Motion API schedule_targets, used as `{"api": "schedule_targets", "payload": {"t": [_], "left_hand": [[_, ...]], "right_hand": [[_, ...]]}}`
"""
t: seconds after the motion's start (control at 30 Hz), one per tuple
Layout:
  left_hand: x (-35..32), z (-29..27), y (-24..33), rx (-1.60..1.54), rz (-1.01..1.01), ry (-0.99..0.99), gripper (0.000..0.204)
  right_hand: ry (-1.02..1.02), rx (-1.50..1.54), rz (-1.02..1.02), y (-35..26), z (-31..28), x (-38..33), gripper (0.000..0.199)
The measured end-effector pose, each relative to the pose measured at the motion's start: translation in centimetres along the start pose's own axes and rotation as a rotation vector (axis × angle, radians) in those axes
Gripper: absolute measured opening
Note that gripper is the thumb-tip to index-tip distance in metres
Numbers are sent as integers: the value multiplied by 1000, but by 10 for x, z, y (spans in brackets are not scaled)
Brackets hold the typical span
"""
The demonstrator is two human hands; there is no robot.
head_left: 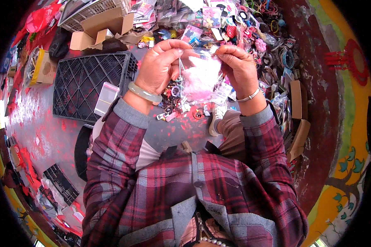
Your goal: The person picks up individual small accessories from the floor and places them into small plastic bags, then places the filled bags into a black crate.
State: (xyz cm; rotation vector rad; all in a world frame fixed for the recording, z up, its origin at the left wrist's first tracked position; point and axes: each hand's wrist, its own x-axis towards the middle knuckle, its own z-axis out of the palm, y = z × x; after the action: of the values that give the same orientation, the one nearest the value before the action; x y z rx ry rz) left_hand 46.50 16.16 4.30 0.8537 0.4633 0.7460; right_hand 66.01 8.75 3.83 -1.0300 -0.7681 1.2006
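Observation:
A clear plastic bag (200,80) with something pale pink and white in it hangs between my two hands. My left hand (160,64) pinches its upper left corner between thumb and forefinger. At the upper right corner, the thumb and fingers of my right hand (238,66) are closed on the plastic. A thin white cord (180,68) shows just by the left fingertips. Glare on the plastic hides what exactly lies inside. Below the bag, small hair ties and trinkets (173,94) lie on the floor.
A black plastic crate (90,84) lies on the left, with a white box (106,99) against its edge. Behind it stands an open cardboard box (101,26). Heaped hair accessories and packets (251,29) spread ahead and to the right, near another cardboard box (299,101).

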Motion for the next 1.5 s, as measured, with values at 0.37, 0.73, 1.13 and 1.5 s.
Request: {"api": "schedule_targets", "payload": {"t": [0.37, 0.73, 1.13, 1.5], "left_hand": [[-7, 5, 5, 259, 177, -16, 15], [-8, 8, 7, 332, 187, 12, 10], [-8, 6, 12, 387, 155, 57, 33], [-12, 17, -1, 610, 156, -12, 29]], "right_hand": [[-132, -72, -46, -15, 2, -8, 11], [-186, -99, -52, -18, 4, -8, 13], [-3, -190, -76, -28, -11, 0, 15], [-191, -395, 92, -13, 11, -3, 16]]}}
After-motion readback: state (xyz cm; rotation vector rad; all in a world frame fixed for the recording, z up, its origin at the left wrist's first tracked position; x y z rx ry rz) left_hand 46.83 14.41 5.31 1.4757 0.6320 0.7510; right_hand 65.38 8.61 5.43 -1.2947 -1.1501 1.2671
